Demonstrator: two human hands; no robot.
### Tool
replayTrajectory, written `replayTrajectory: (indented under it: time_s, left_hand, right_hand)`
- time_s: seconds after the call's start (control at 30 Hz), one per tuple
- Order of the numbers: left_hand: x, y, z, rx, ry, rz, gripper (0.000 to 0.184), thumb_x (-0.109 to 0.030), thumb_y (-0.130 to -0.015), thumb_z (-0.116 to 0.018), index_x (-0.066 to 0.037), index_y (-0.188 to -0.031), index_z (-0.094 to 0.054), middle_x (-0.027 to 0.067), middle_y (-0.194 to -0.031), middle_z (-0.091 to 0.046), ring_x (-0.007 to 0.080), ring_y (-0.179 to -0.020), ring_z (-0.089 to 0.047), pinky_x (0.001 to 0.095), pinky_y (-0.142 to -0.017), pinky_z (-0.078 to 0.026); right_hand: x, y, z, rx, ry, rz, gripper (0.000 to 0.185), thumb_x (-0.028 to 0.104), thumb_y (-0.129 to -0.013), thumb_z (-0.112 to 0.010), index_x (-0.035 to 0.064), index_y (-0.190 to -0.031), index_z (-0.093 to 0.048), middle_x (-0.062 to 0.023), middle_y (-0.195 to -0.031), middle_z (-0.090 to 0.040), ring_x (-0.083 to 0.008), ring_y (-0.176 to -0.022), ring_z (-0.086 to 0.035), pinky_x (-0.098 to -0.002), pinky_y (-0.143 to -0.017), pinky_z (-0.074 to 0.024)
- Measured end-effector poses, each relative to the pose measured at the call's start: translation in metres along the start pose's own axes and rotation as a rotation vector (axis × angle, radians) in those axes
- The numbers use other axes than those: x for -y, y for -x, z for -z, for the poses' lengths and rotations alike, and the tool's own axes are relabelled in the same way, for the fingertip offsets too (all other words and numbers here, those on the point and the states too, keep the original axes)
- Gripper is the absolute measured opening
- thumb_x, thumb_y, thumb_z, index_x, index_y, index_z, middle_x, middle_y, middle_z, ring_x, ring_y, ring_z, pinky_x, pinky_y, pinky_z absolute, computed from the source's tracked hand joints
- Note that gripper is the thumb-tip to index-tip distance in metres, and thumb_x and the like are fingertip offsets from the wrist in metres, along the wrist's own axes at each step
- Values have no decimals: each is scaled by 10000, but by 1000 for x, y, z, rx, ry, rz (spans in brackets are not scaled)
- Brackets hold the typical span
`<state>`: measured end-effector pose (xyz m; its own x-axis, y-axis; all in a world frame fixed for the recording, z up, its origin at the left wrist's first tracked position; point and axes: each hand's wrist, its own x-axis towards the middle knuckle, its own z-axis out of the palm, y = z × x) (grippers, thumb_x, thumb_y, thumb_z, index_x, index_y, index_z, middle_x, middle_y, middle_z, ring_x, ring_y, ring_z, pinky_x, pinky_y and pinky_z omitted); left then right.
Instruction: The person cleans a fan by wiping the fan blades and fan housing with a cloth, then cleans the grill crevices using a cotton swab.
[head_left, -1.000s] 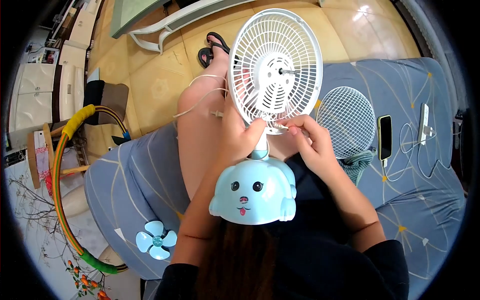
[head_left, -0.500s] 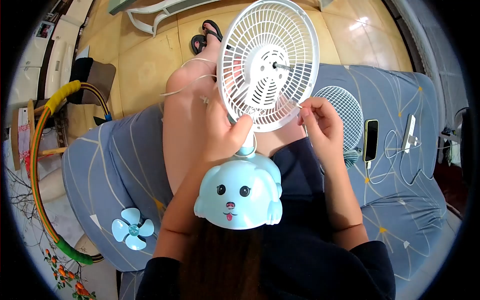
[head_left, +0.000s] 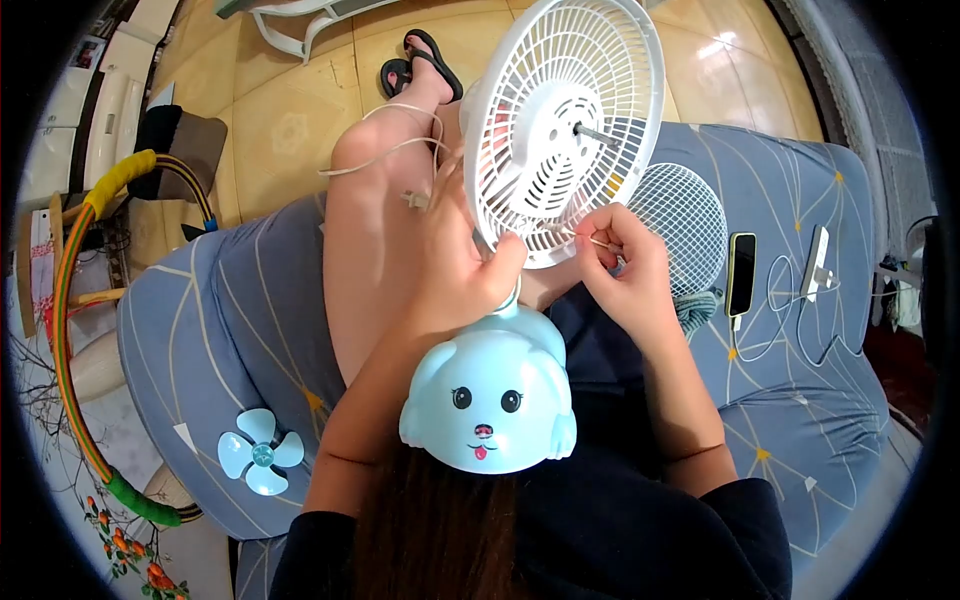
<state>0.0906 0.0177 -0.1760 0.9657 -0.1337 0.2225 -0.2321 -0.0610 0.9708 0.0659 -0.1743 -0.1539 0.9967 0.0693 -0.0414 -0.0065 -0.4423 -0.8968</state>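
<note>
A small desk fan stands tilted over my lap, its light blue dog-shaped base (head_left: 487,400) towards me. The white rear grille (head_left: 630,150) faces right, with a bare metal shaft (head_left: 597,135) sticking out of its hub. My left hand (head_left: 470,250) is wrapped round the fan's neck and the back of the grille; some fingers are hidden behind it. My right hand (head_left: 625,260) pinches a thin white cotton swab (head_left: 603,243) at the lower rim of the grille. Whether the swab's tip touches the grille is hard to tell.
On the grey-blue sofa cover (head_left: 790,400) lie the front grille (head_left: 680,225), a cloth (head_left: 697,312), a phone (head_left: 740,275) on a cable and a power strip (head_left: 816,265). Left are the blue fan blades (head_left: 262,453) and a striped hoop (head_left: 66,330). A plug (head_left: 414,200) rests by my leg.
The fan has shifted slightly right, its grille turned more sideways. My right hand has moved left and a little down along the rim with the swab; my left hand keeps its hold.
</note>
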Motion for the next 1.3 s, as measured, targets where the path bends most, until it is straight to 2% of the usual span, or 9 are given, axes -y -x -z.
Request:
replayTrajectory:
  time_s: [0.3, 0.4, 0.5, 0.6, 0.7, 0.8, 0.9, 1.0, 1.3]
  left_hand:
    - [-4, -5, -2, -42, -38, -178, 530, -5, -722, -558, 14, -1249, -507, 213, -1283, -533, 398, -1200, -490, 453, -1043, -376]
    - [-1, -3, -3, -44, -25, -161, 536, -2, -721, -557, 16, -1254, -506, 216, -1295, -529, 400, -1209, -485, 454, -1050, -369]
    - [-1, -3, -3, -42, -28, -185, 538, -1, -721, -557, 17, -1256, -504, 216, -1301, -525, 400, -1214, -481, 456, -1053, -365]
    - [-1, -4, -2, -28, -19, -188, 540, -4, -720, -559, 20, -1257, -503, 217, -1307, -521, 402, -1221, -475, 458, -1058, -359]
    - [-1, -3, -2, -25, -26, -177, 541, -3, -719, -559, 23, -1256, -503, 218, -1311, -518, 404, -1231, -468, 461, -1067, -351]
    - [-1, -3, -1, -6, -42, -175, 553, 2, -718, -552, 22, -1269, -503, 216, -1319, -516, 407, -1247, -459, 465, -1080, -340]
    - [-2, -3, -1, -5, -64, -176, 567, 7, -714, -546, 28, -1280, -502, 219, -1323, -515, 403, -1263, -452, 469, -1091, -328]
    - [1, -4, -4, -43, -14, -179, 573, 8, -712, -543, 37, -1282, -502, 224, -1321, -517, 397, -1270, -451, 468, -1098, -320]
    - [4, -5, -5, -43, 17, -198, 545, 19, -716, -548, 34, -1260, -513, 218, -1305, -525, 387, -1242, -471, 458, -1083, -334]
  right_hand:
    - [7, 3, -4, -35, 75, 50, 109, -14, -814, -651, 9, -881, -569, -21, -577, -491, -75, -480, -425, -244, -468, -368]
    - [9, 4, -6, -37, 81, 65, 78, -40, -855, -631, 4, -868, -568, 57, -605, -466, -12, -532, -329, -191, -483, -269]
    - [8, 4, -5, -30, 108, 93, 84, -39, -850, -636, 4, -866, -566, 51, -592, -470, -13, -512, -322, -195, -467, -263]
    - [10, 4, -3, -13, 154, 65, 110, -3, -809, -655, 25, -873, -569, -63, -595, -527, -135, -473, -503, -270, -475, -419]
    - [9, 5, -6, -36, 165, 155, 66, -32, -849, -636, -8, -867, -577, 23, -595, -508, -20, -498, -359, -205, -455, -290]
    - [10, 6, -9, -29, 214, 194, 58, -26, -853, -641, -15, -869, -586, 13, -586, -505, -22, -497, -373, -207, -456, -308]
    - [12, 8, -8, 1, 216, 167, 97, 30, -805, -669, 38, -874, -601, -83, -619, -569, -203, -525, -586, -307, -499, -459]
    - [13, 6, -5, 51, 172, 10, 92, 37, -806, -671, 36, -872, -608, -93, -637, -591, -219, -542, -609, -320, -506, -474]
    - [11, 4, -10, -10, 260, 166, 111, 48, -810, -677, 31, -904, -619, -118, -660, -634, -264, -574, -642, -341, -528, -500]
